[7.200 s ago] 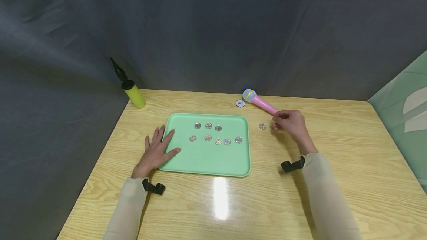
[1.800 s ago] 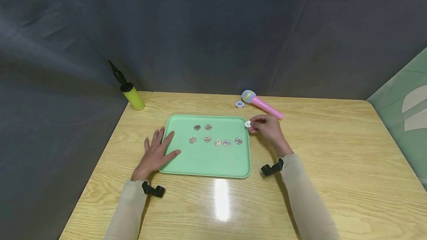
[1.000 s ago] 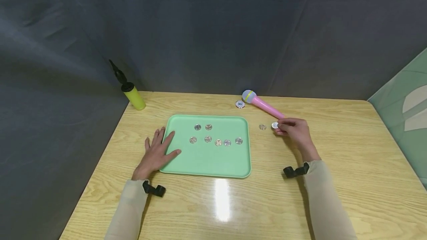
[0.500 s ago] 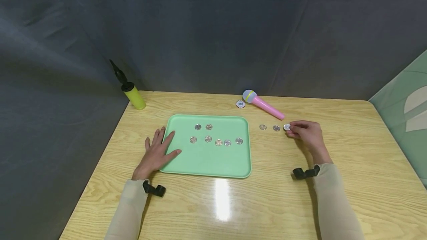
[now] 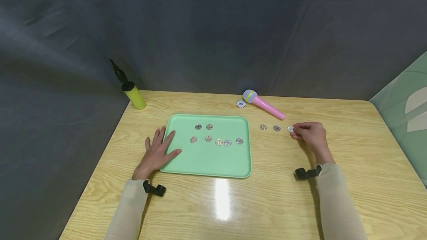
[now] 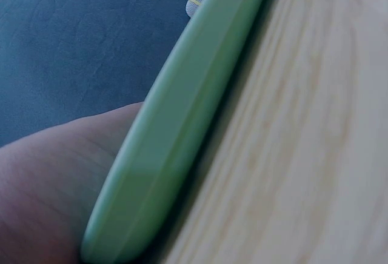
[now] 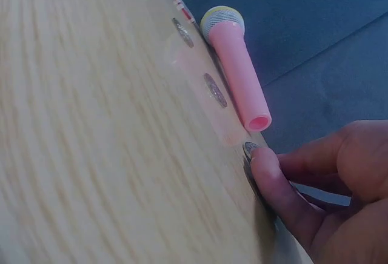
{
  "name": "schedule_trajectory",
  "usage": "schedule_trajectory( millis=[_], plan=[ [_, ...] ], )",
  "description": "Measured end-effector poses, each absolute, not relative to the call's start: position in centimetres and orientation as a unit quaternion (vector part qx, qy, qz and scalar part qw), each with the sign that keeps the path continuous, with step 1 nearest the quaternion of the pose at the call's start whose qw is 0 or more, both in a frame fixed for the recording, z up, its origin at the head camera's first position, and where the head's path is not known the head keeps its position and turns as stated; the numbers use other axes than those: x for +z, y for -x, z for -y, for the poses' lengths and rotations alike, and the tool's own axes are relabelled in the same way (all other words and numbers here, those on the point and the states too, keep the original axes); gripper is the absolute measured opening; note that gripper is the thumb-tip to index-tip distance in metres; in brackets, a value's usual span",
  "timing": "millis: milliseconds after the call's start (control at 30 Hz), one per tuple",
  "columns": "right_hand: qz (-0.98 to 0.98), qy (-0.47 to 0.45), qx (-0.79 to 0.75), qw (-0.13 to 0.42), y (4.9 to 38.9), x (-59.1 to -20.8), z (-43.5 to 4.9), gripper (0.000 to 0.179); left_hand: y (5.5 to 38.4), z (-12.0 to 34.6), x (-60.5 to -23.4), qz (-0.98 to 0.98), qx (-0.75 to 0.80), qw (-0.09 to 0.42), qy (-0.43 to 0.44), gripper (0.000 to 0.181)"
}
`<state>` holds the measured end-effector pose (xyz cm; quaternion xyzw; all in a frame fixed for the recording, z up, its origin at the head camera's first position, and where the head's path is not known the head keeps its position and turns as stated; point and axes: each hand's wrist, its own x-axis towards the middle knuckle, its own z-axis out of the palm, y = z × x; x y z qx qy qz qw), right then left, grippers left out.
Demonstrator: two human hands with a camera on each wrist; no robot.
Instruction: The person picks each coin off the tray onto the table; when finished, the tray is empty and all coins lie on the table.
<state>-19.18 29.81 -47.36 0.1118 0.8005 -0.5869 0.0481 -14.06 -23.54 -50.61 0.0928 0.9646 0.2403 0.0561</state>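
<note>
My right hand (image 5: 311, 135) pinches a silver coin (image 5: 290, 129) between thumb and fingers, low at the tabletop on the right. In the right wrist view the thumb covers part of that coin (image 7: 249, 149); whether it touches the wood I cannot tell. Left of it two more coins lie on the table in a row, a near one (image 5: 276, 128) and a farther one (image 5: 263, 127). My left hand (image 5: 155, 154) lies with fingers spread over the left edge of a mint-green tray (image 5: 207, 164). Several coins (image 5: 208, 139) lie flat in the tray in two loose rows.
Behind the coin row lies a pink toy microphone (image 5: 267, 107), with a white poker chip (image 5: 240, 104) by its head. A yellow-green hand pump (image 5: 135, 95) with a black top stands at the back left. Dark cloth (image 5: 213, 40) hangs behind the wooden table (image 5: 260, 203).
One coin left the tray's back row in my right hand. The hand carried it rightward past the two coins on the table, lately slowing and lowering slightly. My left hand stayed put.
</note>
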Motion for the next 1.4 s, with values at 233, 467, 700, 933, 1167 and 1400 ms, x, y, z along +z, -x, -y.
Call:
schedule_trajectory(
  millis=[233, 467, 700, 933, 1167, 1400],
  plan=[
    [-0.830, -0.115, -0.545, 0.036, 19.3, -47.4, -29.7, 0.034, 14.0, 23.4, -50.5, -0.963, 0.245, 0.057, -0.095, 0.081],
    [-0.845, -0.116, -0.521, 0.031, 19.3, -47.3, -29.7, 0.031, 14.1, 23.4, -50.7, -0.963, 0.246, 0.055, -0.094, 0.082],
    [-0.851, -0.110, -0.512, 0.027, 19.2, -47.3, -29.6, 0.031, 14.2, 23.5, -50.9, -0.963, 0.247, 0.055, -0.095, 0.082],
    [-0.856, -0.096, -0.507, 0.011, 19.1, -46.4, -28.9, 0.030, 14.1, 23.5, -50.9, -0.963, 0.247, 0.054, -0.094, 0.082],
    [-0.849, -0.083, -0.522, 0.007, 19.6, -44.9, -26.9, 0.030, 14.1, 23.5, -50.6, -0.963, 0.246, 0.058, -0.094, 0.082],
    [-0.863, -0.046, -0.503, 0.001, 20.3, -44.2, -23.9, 0.027, 14.1, 23.5, -50.5, -0.964, 0.242, 0.061, -0.092, 0.082]
  ],
)
